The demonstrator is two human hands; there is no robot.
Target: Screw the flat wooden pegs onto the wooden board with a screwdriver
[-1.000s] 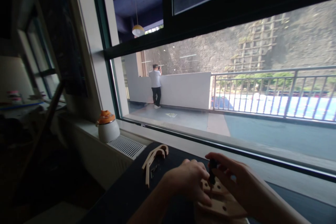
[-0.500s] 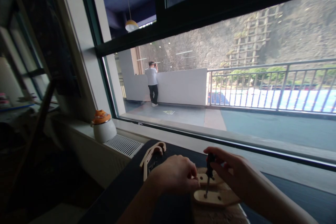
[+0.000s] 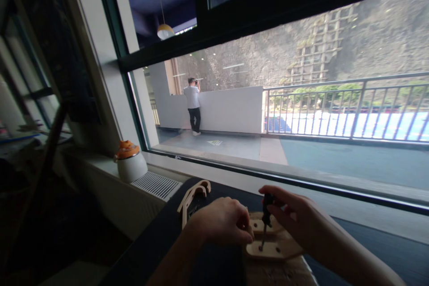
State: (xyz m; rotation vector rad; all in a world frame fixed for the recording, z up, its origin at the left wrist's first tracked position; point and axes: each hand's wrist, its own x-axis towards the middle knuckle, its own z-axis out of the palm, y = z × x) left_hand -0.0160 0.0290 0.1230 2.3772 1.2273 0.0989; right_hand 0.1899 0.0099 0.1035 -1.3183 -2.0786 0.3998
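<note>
My right hand (image 3: 295,219) is closed around the black handle of a small screwdriver (image 3: 265,219), held upright with its tip in a hole of a flat rounded wooden piece (image 3: 273,250). My left hand (image 3: 223,221) is curled at the left edge of that piece, fingers pinched against it. A second similar wooden piece (image 3: 259,225) lies just behind, partly hidden by both hands. They rest on a rough wooden board (image 3: 278,272) on the dark table (image 3: 167,241).
Curved wooden strips (image 3: 192,196) lie on the table's far left. A white pot with an orange lid (image 3: 129,163) stands on the window sill beside a vent grille (image 3: 156,184). Outside the big window, a person (image 3: 192,105) stands on a terrace by a railing (image 3: 345,109).
The view has tilted down and left a little. The screwdriver has come more upright over the near wooden piece, and my left hand has settled against that piece's left edge.
</note>
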